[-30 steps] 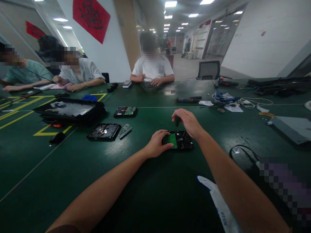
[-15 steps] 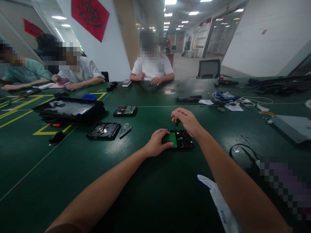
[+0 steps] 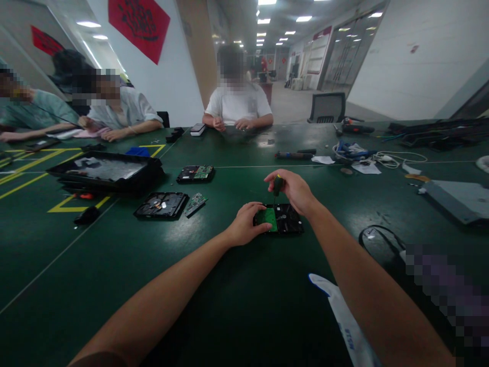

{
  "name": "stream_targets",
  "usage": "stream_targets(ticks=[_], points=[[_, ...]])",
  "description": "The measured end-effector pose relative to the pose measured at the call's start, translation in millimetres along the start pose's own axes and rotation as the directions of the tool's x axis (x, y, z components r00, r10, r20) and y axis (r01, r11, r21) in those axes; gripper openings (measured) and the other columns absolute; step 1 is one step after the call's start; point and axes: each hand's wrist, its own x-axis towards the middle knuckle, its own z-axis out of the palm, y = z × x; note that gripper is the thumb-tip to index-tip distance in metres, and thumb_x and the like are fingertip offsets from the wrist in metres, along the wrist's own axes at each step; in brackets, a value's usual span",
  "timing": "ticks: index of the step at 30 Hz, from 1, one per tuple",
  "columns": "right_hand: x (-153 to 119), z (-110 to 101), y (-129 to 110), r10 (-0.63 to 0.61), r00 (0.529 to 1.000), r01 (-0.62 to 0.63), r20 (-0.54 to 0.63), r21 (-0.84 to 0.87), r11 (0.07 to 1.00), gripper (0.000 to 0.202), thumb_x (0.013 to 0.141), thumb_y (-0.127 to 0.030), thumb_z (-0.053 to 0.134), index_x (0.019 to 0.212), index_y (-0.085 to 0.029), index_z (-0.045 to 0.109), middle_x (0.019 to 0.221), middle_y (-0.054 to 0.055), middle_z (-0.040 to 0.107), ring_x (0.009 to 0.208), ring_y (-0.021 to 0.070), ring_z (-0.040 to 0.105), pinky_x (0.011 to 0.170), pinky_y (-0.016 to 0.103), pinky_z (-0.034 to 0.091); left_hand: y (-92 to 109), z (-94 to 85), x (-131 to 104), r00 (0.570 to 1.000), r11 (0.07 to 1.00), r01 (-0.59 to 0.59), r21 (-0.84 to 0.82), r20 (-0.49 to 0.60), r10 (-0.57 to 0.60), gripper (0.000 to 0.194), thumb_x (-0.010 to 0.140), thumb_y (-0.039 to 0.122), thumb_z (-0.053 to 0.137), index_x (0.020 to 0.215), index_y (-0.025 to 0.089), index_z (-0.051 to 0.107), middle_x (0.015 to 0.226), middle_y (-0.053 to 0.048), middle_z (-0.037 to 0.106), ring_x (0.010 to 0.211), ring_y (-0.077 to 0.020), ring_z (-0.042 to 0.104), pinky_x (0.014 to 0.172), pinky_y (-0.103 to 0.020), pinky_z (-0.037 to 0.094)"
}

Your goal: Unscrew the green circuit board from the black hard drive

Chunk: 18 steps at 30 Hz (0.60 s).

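Fingers slide on screwdriver while hard drive stays put

The right hand's [image 3: 294,188] fingers have straightened since half a second ago, baring more of the screwdriver's [image 3: 277,186] green-and-yellow handle. That hand is partly open, the handle held loosely against its fingers, the shaft pointing down at the hard drive [image 3: 289,219]; whether the tip touches is too small to tell. The left hand [image 3: 246,224], thumb and fingers spread apart, holds the drive's left end flat on the green bench [image 3: 229,306], directly below the right hand. A green circuit board [image 3: 267,218] shows between its thumb and fingers.

Left of the left hand lie a loose circuit board [image 3: 196,205] and an opened drive [image 3: 160,205]; another drive [image 3: 196,173] sits beyond them. Well to the right of the right hand is a grey metal box [image 3: 458,201]. Across the bench, beyond both hands, sits a person in white [image 3: 239,109].
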Motion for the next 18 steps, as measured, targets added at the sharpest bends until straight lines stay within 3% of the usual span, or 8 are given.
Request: stream_targets(ticks=[6, 12, 18], points=[[-0.3, 0.1, -0.7, 0.009, 1.000, -0.010, -0.026, -0.028, 1.000, 0.026, 0.091, -0.048, 0.068, 0.084, -0.023, 0.069, 0.086, 0.003, 0.070, 0.085, 0.0193, 0.064, 0.084, 0.035, 0.049, -0.6, -0.1, 0.4, 1.000, 1.000, 0.001, -0.001, 0.001, -0.001, 0.056, 0.088, 0.047, 0.076, 0.135, 0.021, 0.060, 0.145, -0.015, 0.057, 0.138, -0.0325, 0.053, 0.119, -0.054, 0.041], [-2.9, 1.8, -3.2, 0.055, 0.998, -0.055, 0.011, 0.005, 0.998, 0.026, 0.093, -0.049, 0.065, 0.090, -0.024, 0.064, 0.080, 0.002, 0.073, 0.083, 0.0197, 0.067, 0.085, 0.037, 0.049, -0.6, -0.1, -0.5, 1.000, 1.000, -0.009, -0.001, -0.003, 0.009, 0.057, 0.088, 0.047, 0.075, 0.136, 0.021, 0.059, 0.145, -0.015, 0.057, 0.139, -0.0329, 0.052, 0.119, -0.054, 0.041], [-2.4, 0.0, -6.8, 0.002, 1.000, -0.004, -0.024, -0.092, 0.996, 0.023, 0.089, -0.047, 0.072, 0.089, -0.025, 0.069, 0.078, 0.000, 0.070, 0.075, 0.0172, 0.060, 0.076, 0.033, 0.045, -1.9, -0.2, -0.4, 1.000, 1.000, -0.003, 0.003, 0.005, 0.003, 0.057, 0.088, 0.048, 0.075, 0.136, 0.021, 0.059, 0.145, -0.015, 0.056, 0.138, -0.0333, 0.053, 0.118, -0.054, 0.041]])
